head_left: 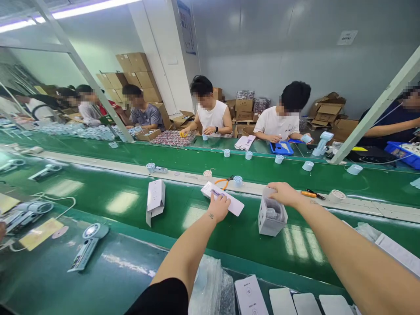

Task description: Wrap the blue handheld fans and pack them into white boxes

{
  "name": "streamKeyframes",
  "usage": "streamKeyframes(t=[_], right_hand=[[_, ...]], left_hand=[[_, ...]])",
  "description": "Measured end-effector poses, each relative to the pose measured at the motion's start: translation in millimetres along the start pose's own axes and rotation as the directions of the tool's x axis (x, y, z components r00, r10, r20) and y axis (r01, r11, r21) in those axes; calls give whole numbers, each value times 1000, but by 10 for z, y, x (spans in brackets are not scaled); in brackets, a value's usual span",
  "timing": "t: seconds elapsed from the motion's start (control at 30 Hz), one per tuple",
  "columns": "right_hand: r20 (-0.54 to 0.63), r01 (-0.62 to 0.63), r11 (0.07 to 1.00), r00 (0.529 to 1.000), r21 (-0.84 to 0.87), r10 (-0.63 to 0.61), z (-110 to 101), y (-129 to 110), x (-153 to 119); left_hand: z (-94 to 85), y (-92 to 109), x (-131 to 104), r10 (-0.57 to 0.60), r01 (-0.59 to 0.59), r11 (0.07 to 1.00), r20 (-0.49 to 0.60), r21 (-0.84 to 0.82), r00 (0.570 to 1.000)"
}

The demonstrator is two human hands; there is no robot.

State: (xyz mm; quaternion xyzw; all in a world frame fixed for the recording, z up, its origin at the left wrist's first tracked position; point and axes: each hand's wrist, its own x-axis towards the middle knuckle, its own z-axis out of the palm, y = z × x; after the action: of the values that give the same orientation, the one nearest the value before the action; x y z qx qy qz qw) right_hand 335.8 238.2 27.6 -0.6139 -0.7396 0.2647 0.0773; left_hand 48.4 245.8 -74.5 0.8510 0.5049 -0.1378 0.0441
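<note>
My left hand (220, 206) is closed over a long white box (233, 208) with a printed picture, at the middle of the green belt. To its right, my right hand (285, 192) pinches the upper rim of an upright, open-topped white box (271, 226). A bagged item (273, 213) shows inside that box. Left of my hands, another white box (156, 195) with a flap hanging out rests on the belt. Orange-handled pliers (223, 181) and a light blue round part (238, 180) lie just beyond my left hand.
Near me are plastic bags (207, 284) and white printed boxes (251, 295). A handheld device (88, 245) lies on the left table (131, 280). Orange-handled cutters (312, 194) lie on the white rail (183, 176). Across the belt, several co-workers sit among parts; slanted posts (377, 109) stand between.
</note>
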Motion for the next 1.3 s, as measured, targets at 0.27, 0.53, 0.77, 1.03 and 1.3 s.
streamKeyframes(t=[0.27, 0.53, 0.77, 1.03, 1.3], right_hand=[[-388, 38, 991, 918, -129, -86, 55, -678, -252], [200, -138, 990, 971, 6, 134, 1137, -1135, -1128], [342, -136, 942, 908, -305, 242, 1850, -1060, -1654], [83, -232, 851, 949, -471, 305, 1805, -1012, -1692], [392, 0, 967, 914, 253, -103, 2691, -2074, -2040]], left_hand=[[4, 482, 11, -94, 89, 993, -62, -80, 994], [-665, -320, -714, -189, 140, 968, -234, -208, 954], [-415, -1414, -2785, -200, -8, 924, -501, -382, 842], [986, -1211, -4169, -20, -53, 976, -331, -209, 943], [542, -1727, -4274, -496, 380, 776, -115, -504, 861]])
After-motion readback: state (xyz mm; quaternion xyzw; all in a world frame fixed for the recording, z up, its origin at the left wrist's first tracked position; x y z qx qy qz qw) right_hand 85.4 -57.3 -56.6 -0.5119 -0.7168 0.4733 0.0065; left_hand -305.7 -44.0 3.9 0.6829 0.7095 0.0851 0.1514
